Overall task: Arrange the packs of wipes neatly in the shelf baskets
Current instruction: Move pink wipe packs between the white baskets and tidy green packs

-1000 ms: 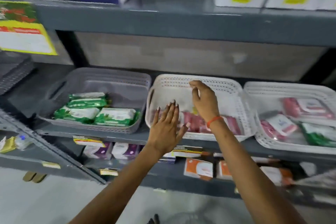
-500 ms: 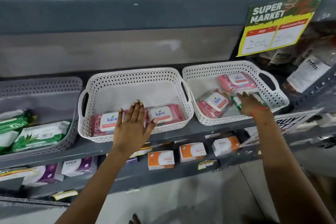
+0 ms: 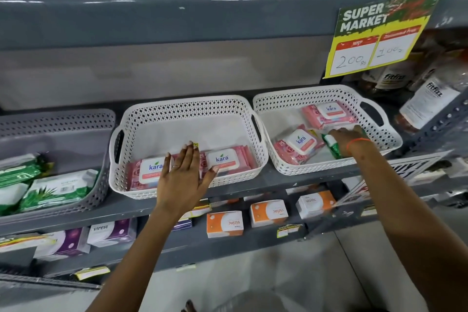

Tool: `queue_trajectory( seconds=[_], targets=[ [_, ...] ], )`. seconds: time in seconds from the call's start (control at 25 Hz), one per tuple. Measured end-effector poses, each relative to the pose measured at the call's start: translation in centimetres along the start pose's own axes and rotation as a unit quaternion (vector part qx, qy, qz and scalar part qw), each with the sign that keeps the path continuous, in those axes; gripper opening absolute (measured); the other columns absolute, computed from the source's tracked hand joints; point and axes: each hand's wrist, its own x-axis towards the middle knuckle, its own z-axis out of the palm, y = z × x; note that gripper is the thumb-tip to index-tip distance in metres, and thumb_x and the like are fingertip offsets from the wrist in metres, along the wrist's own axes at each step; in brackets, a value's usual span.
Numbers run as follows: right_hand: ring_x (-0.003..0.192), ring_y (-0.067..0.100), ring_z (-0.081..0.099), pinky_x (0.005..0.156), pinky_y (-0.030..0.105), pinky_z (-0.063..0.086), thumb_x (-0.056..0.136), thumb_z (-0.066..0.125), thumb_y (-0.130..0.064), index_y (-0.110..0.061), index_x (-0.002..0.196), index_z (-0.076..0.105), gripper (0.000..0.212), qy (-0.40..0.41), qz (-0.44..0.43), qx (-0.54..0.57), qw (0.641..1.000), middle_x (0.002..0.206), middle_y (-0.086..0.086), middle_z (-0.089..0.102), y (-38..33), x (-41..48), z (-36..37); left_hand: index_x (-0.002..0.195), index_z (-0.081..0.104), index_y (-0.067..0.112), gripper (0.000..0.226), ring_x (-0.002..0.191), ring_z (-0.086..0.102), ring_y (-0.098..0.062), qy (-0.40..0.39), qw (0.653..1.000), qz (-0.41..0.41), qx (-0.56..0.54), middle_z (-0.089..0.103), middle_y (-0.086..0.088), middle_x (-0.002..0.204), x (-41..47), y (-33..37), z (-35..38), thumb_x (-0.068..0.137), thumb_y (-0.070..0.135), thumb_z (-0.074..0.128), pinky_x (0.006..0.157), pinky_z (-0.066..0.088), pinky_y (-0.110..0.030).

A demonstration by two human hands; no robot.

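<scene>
grey shelf [image 3: 228, 186]: left hand [image 3: 181, 177] flat, fingers spread, over pink packs [image 3: 228, 162]; right hand [image 3: 348, 135] grasps green pack [image 3: 333, 145].

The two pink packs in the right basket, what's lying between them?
In the head view, only bare basket floor shows between the back pink pack and the front pink pack; the green pack lies off to the right.

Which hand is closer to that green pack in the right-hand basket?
The right hand. It rests on the green pack in the right basket; whether it grips it is unclear. The left hand lies flat over the pink packs in the middle basket.
</scene>
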Motion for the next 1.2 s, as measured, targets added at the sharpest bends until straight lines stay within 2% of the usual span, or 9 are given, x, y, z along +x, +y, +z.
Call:
queue_trajectory(
  seconds=[0.12,0.28,0.4,0.52,0.68,0.8,0.92,1.08,1.2],
  targets=[
    [0.141,0.040,0.019,0.114,0.052,0.030,0.091,0.046,-0.006,-0.016,0.144,0.027,0.057,0.054,0.070,0.080,0.993,0.151,0.012,0.032,-0.6,0.3,0.6,0.147,0.009,0.012,0.091,0.144,0.005,-0.016,0.010,1.000,0.003,-0.003,0.009,-0.004,0.157,0.0,-0.1,0.0,0.079,0.069,-0.009,0.118,0.002,-0.043],
    [0.135,0.042,0.027,0.114,0.053,0.029,0.087,0.060,-0.014,-0.009,0.139,0.031,0.060,0.243,0.083,0.174,0.951,0.142,0.019,0.037,-4.7,-1.8,-1.2,0.147,0.009,0.012,0.089,0.144,0.002,-0.015,0.031,0.999,0.013,-0.004,0.004,-0.004,0.157,-0.3,0.1,-0.4,0.080,0.068,-0.010,0.117,0.000,-0.041],
    [0.132,0.039,0.033,0.116,0.046,0.028,0.080,0.059,0.004,-0.006,0.142,0.031,0.069,0.334,-0.058,0.215,0.916,0.142,0.020,0.041,-11.1,-4.6,-3.8,0.147,0.012,0.010,0.088,0.143,0.005,-0.016,0.069,0.996,-0.055,-0.022,0.005,-0.004,0.156,-1.6,-2.7,-0.5,0.082,0.067,-0.007,0.117,0.000,-0.042],
    [0.133,0.038,0.037,0.118,0.044,0.029,0.070,0.060,0.015,-0.002,0.141,0.038,0.076,0.390,-0.225,0.266,0.852,0.143,0.020,0.044,-19.4,-8.3,-6.1,0.142,0.029,0.003,0.077,0.141,0.022,-0.026,0.121,0.979,-0.164,-0.025,0.023,-0.013,0.153,-4.3,-9.1,-1.3,0.089,0.056,0.012,0.117,0.010,-0.046],
    [0.129,0.038,0.047,0.115,0.047,0.036,0.065,0.065,0.015,0.000,0.134,0.048,0.072,0.424,-0.391,0.284,0.766,0.137,0.020,0.053,-30.4,-12.6,-8.6,0.135,0.042,0.000,0.068,0.136,0.035,-0.031,0.130,0.962,-0.238,-0.019,0.038,-0.018,0.146,-7.7,-15.0,-1.9,0.091,0.048,0.024,0.114,0.016,-0.045],
    [0.132,0.035,0.045,0.116,0.047,0.033,0.079,0.039,0.002,-0.006,0.139,0.044,0.061,0.407,-0.515,0.231,0.718,0.141,0.016,0.051,-38.4,-15.0,-9.6,0.137,0.038,-0.002,0.072,0.136,0.033,-0.034,0.166,0.930,-0.325,-0.039,0.037,-0.020,0.146,-9.6,-18.3,-2.1,0.093,0.052,0.018,0.114,0.018,-0.048],
    [0.142,0.030,0.028,0.120,0.045,0.023,0.085,0.012,-0.010,-0.011,0.148,0.027,0.065,0.350,-0.584,0.121,0.722,0.152,0.011,0.037,-45.0,-15.1,-10.2,0.141,0.028,-0.002,0.074,0.141,0.021,-0.031,0.187,0.913,-0.359,-0.043,0.026,-0.020,0.152,-10.6,-20.2,-2.3,0.091,0.052,0.021,0.115,0.012,-0.048],
    [0.147,0.029,0.017,0.121,0.042,0.023,0.092,0.040,0.005,-0.013,0.152,0.004,0.073,0.149,-0.600,-0.069,0.783,0.162,0.007,0.010,-50.3,-13.6,-9.6,0.142,0.024,-0.003,0.075,0.142,0.016,-0.032,0.180,0.915,-0.358,-0.040,0.022,-0.021,0.153,-10.4,-20.6,-2.0,0.085,0.046,0.021,0.117,0.010,-0.050],
    [0.145,0.029,0.025,0.117,0.038,0.030,0.087,0.051,0.009,-0.008,0.152,0.006,0.081,0.057,-0.598,-0.048,0.798,0.162,0.010,0.012,-50.5,-13.4,-9.0,0.144,0.019,-0.001,0.073,0.144,0.008,-0.028,0.172,0.920,-0.352,-0.022,0.014,-0.018,0.155,-10.2,-20.6,-2.2,0.084,0.042,0.016,0.117,0.004,-0.049]
  ],
)
